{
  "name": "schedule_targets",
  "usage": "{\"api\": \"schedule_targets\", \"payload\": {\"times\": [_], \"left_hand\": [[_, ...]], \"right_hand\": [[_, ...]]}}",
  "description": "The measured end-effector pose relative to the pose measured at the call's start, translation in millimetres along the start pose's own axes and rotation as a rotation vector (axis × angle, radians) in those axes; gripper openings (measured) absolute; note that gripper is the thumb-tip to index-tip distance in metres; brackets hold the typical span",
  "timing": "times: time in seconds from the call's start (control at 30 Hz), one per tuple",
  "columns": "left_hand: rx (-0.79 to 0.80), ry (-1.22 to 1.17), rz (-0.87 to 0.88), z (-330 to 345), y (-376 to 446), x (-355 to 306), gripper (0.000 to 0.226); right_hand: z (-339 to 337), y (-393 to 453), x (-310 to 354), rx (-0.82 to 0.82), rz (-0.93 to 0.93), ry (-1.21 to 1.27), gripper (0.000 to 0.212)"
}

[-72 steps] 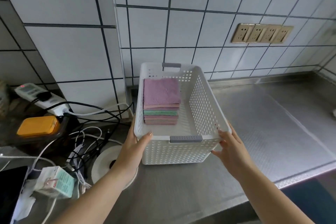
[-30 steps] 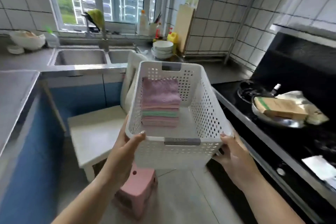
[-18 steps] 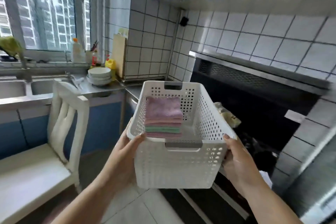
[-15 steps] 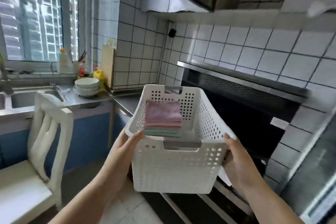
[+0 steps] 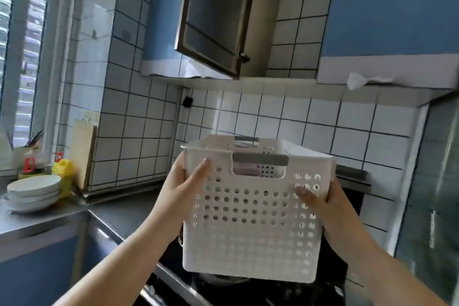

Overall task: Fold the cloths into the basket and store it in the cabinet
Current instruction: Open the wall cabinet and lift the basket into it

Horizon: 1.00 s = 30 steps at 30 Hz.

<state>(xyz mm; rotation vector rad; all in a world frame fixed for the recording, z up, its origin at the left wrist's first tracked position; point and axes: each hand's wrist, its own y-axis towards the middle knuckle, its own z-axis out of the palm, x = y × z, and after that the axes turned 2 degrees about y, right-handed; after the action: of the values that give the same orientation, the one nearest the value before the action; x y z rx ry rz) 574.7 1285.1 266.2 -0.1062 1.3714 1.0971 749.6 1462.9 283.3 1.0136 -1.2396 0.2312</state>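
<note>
I hold a white perforated basket (image 5: pixel 250 226) with grey handles in the air in front of me, above the dark stove. My left hand (image 5: pixel 185 185) grips its left side, thumb on the front wall. My right hand (image 5: pixel 323 202) grips its right side, thumb on the front wall too. The stack of folded cloths (image 5: pixel 244 170) inside shows only as a pink patch through the handle opening. Above the basket hangs a wall cabinet (image 5: pixel 258 32), its door (image 5: pixel 213 15) swung open to the left.
A steel counter (image 5: pixel 37 221) at the left carries stacked white bowls (image 5: pixel 33 191), a yellow bottle (image 5: pixel 65 171) and a cutting board (image 5: pixel 82 151) leaning on the tiled wall. A closed blue cabinet (image 5: pixel 392 12) sits right of the open one. A window is at far left.
I turned away from the first counter, carrying the basket across the kitchen, and raised it. It is now level with my view, and the open wall cabinet has come into sight above.
</note>
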Motion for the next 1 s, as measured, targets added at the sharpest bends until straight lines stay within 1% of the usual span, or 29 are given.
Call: {"api": "schedule_targets", "payload": {"times": [0.1, 0.13, 0.27, 0.3, 0.37, 0.4, 0.43, 0.53, 0.63, 0.7, 0.83, 1.0], "left_hand": [[0.063, 0.038, 0.039, -2.0, 41.5, -5.5, 0.057], [0.097, 0.031, 0.059, -3.4, 61.3, -8.4, 0.06], [0.203, 0.025, 0.155, -5.7, 123.0, -24.0, 0.073], [0.225, 0.022, 0.18, -5.6, 136.9, -30.1, 0.079], [0.289, 0.006, 0.235, -4.2, 161.3, -41.9, 0.095], [0.319, -0.003, 0.276, -3.5, 177.1, -50.5, 0.097], [0.337, -0.001, 0.307, -2.1, 186.2, -58.4, 0.095], [0.354, -0.004, 0.4, 3.3, 223.8, -85.1, 0.08], [0.356, 0.006, 0.479, 10.2, 262.8, -114.6, 0.08], [0.36, 0.019, 0.528, 14.0, 285.1, -133.9, 0.076], [0.376, 0.057, 0.595, 22.5, 321.6, -166.7, 0.065], [0.383, 0.075, 0.674, 35.0, 370.3, -181.7, 0.064]], "right_hand": [[5.0, 34.6, 13.1, -0.043, -0.062, -0.008, 0.072], [6.8, 50.9, 17.9, -0.055, -0.091, -0.022, 0.067], [15.4, 98.9, 37.7, -0.125, -0.197, -0.102, 0.065], [17.0, 110.2, 43.5, -0.146, -0.224, -0.123, 0.064], [19.2, 128.0, 57.2, -0.181, -0.269, -0.162, 0.054], [21.8, 140.3, 67.6, -0.195, -0.307, -0.184, 0.05], [22.2, 147.7, 76.1, -0.196, -0.322, -0.194, 0.048], [29.2, 176.6, 112.8, -0.141, -0.365, -0.177, 0.049], [34.6, 207.3, 153.6, -0.102, -0.464, -0.205, 0.047], [38.2, 225.2, 176.2, -0.08, -0.52, -0.242, 0.048], [37.8, 258.1, 206.1, -0.075, -0.589, -0.301, 0.047], [29.5, 304.1, 224.2, -0.05, -0.658, -0.322, 0.041]]}}
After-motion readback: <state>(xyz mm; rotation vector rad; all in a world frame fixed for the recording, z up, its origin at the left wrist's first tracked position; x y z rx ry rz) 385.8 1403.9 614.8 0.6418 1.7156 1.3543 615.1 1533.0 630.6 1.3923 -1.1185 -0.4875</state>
